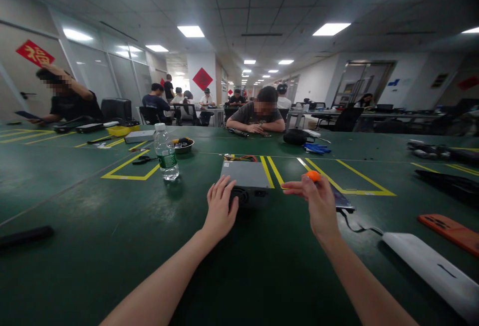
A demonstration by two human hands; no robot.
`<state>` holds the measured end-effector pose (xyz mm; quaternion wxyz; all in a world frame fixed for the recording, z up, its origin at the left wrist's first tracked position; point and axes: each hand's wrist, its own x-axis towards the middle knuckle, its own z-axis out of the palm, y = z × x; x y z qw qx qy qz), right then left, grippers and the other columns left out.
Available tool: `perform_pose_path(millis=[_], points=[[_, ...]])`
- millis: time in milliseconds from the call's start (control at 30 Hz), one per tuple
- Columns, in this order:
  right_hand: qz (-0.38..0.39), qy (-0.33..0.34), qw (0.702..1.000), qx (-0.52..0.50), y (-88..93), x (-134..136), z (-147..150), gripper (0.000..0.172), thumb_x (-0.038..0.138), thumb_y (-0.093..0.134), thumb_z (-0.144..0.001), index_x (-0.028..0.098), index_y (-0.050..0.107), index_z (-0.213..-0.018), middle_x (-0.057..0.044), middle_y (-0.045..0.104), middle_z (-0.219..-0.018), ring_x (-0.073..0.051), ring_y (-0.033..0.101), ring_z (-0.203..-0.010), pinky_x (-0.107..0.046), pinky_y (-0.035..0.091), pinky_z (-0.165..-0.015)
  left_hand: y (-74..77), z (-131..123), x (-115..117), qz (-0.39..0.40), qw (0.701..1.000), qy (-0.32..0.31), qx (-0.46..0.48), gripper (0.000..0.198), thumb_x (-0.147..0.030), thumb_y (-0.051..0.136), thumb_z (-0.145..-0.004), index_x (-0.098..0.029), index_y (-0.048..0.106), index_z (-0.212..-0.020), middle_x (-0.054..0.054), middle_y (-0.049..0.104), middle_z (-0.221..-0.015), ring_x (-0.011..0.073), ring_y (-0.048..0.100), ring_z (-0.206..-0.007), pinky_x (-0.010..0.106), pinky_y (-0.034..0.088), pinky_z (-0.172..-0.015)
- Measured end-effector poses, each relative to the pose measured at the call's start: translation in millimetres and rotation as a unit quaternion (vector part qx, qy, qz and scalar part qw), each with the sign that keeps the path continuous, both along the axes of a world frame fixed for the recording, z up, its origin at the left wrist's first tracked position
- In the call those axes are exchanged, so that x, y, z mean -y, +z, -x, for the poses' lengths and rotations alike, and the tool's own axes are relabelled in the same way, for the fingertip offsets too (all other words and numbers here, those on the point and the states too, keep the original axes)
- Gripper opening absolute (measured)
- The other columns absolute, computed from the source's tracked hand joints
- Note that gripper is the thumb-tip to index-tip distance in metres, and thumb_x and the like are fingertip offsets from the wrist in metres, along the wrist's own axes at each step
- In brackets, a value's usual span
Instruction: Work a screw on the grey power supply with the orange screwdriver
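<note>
A grey metal box [247, 175], like a computer power supply, lies on the green table [93, 246] in front of me. My left hand [220, 208] rests on its near left corner with the fingers spread and holds nothing. My right hand [318, 203] hovers to the right of the box. Its fingers pinch a small orange object [313, 176] at the top, perhaps a tool handle. A dark flat device [342, 200] lies just behind my right hand.
A water bottle [166, 152] stands left of the box, with a metal bowl [183, 145] behind it. A white bar [430, 265] and an orange case [451, 230] lie at right. Yellow tape lines [129, 170] mark the table. People sit at the far side.
</note>
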<state>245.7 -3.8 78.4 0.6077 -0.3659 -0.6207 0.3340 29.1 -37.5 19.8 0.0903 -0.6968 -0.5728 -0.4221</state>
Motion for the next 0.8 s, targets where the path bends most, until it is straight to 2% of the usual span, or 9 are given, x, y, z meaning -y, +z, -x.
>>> perform_pose_path(millis=[133,267,333,433,500,567,633,733,800], points=[[0.021,-0.007,0.999,0.043,-9.7,-8,1,0.044,0.055,0.058,-0.076,0.024,0.037,-0.099,-0.003,0.066,-0.088,-0.021,0.065,-0.081,-0.037,0.051,-0.074,-2.0,7,-8,0.012,0.996,0.005,0.086,0.043,-0.027,0.04,-0.088,-0.022,0.035,-0.13,0.01,0.028,-0.144,0.0234,0.018,-0.136,0.047,0.021,-0.108],[0.055,-0.005,0.991,0.124,-19.6,-8,6,0.041,0.054,0.062,-0.073,0.023,0.047,-0.094,-0.003,0.066,-0.084,-0.022,0.064,-0.074,-0.035,0.05,-0.065,14.7,5,-2,-0.001,0.982,0.028,0.188,0.044,-0.032,0.042,-0.087,-0.02,0.037,-0.129,0.012,0.031,-0.14,0.0253,0.025,-0.133,0.049,0.022,-0.108],[0.069,-0.01,0.986,0.151,-23.3,-7,7,0.039,0.053,0.06,-0.074,0.023,0.049,-0.095,-0.003,0.066,-0.084,-0.022,0.064,-0.07,-0.035,0.05,-0.061,28.0,-1,22,0.008,0.971,-0.015,0.239,0.041,-0.034,0.04,-0.087,-0.019,0.043,-0.125,0.012,0.044,-0.13,0.0235,0.039,-0.124,0.044,0.034,-0.103],[0.077,-0.022,0.981,0.175,-28.7,-9,8,0.035,0.049,0.058,-0.076,0.024,0.048,-0.098,-0.003,0.066,-0.084,-0.023,0.064,-0.07,-0.035,0.049,-0.061,42.1,-1,79,0.237,0.924,-0.175,0.244,0.038,-0.042,0.041,-0.084,-0.03,0.051,-0.119,0.003,0.06,-0.111,0.02,0.057,-0.105,0.036,0.05,-0.086],[0.075,-0.025,0.979,0.186,-31.9,-10,8,0.031,0.048,0.056,-0.078,0.024,0.048,-0.097,-0.001,0.066,-0.081,-0.022,0.065,-0.07,-0.034,0.049,-0.062,47.0,15,115,0.323,0.896,-0.205,0.228,0.041,-0.048,0.046,-0.077,-0.041,0.052,-0.118,-0.003,0.064,-0.1,0.0192,0.063,-0.097,0.033,0.055,-0.072],[0.07,-0.025,0.978,0.193,-33.7,-11,9,0.03,0.048,0.055,-0.079,0.025,0.047,-0.097,0.0,0.066,-0.079,-0.022,0.065,-0.069,-0.033,0.048,-0.062,54.1,47,138,0.32,0.9,-0.164,0.244,0.042,-0.052,0.04,-0.076,-0.052,0.047,-0.117,-0.01,0.064,-0.09,0.0202,0.066,-0.091,0.037,0.056,-0.062],[0.061,-0.025,0.978,0.196,-33.3,-11,10,0.032,0.049,0.056,-0.078,0.024,0.047,-0.097,0.0,0.066,-0.08,-0.021,0.065,-0.068,-0.032,0.048,-0.061,67.7,89,145,0.291,0.911,-0.095,0.276,0.045,-0.054,0.039,-0.071,-0.064,0.038,-0.116,-0.016,0.064,-0.084,0.0232,0.067,-0.089,0.042,0.056,-0.057],[0.039,-0.033,0.979,0.195,-29.2,-8,10,0.033,0.052,0.051,-0.082,0.024,0.047,-0.099,-0.001,0.065,-0.08,-0.02,0.064,-0.065,-0.03,0.047,-0.059,98.5,152,138,0.236,0.918,0.015,0.319,0.052,-0.056,0.047,-0.06,-0.074,0.033,-0.107,-0.02,0.066,-0.076,0.0297,0.065,-0.092,0.044,0.054,-0.052],[0.02,-0.046,0.98,0.194,-24.8,-4,10,0.035,0.054,0.046,-0.084,0.023,0.048,-0.102,-0.001,0.064,-0.078,-0.019,0.063,-0.065,-0.029,0.047,-0.057,119.4,187,128,0.193,0.912,0.097,0.348,0.062,-0.057,0.053,-0.052,-0.072,0.035,-0.109,-0.018,0.067,-0.07,0.0359,0.062,-0.096,0.044,0.052,-0.046]])
